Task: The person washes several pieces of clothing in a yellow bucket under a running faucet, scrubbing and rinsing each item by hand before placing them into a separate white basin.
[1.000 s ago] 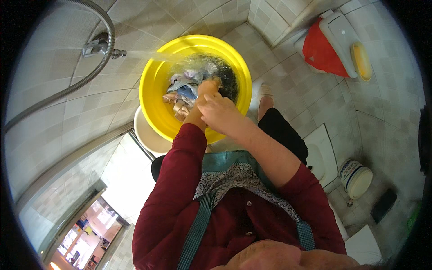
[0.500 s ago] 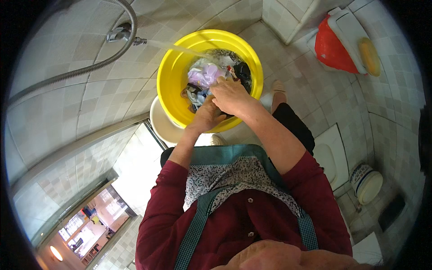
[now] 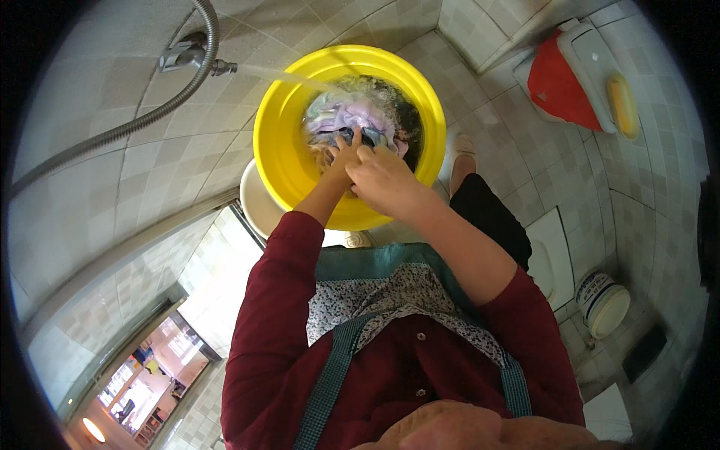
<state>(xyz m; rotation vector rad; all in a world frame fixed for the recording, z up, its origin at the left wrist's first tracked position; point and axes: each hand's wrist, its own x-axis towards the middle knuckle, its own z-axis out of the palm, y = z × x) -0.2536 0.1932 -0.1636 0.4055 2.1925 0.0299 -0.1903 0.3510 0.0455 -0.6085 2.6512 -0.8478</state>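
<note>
The left hand [image 3: 343, 159] is held with fingers spread over the clothes [image 3: 349, 112], its fingertips touching them. The right hand [image 3: 386, 178] is laid against it with fingers curled; whether cloth is gripped there cannot be told. Both hands are kept inside the basin [image 3: 272, 142], near the rim closest to the person. A band of yellow wall is left showing between clothes and rim at the left; at the far right, dark cloth is crowded close to the wall. The basin is filled with lilac, pale and dark clothes in churned water, fed by a stream thrown over the rim from the tap [image 3: 184, 54]. A white tub [image 3: 259, 204] is partly hidden beneath the basin's left edge. Across the floor [image 3: 499, 139], a red-and-white bin [image 3: 566, 82] and a white bucket [image 3: 606, 306] are seen, well apart.
</note>
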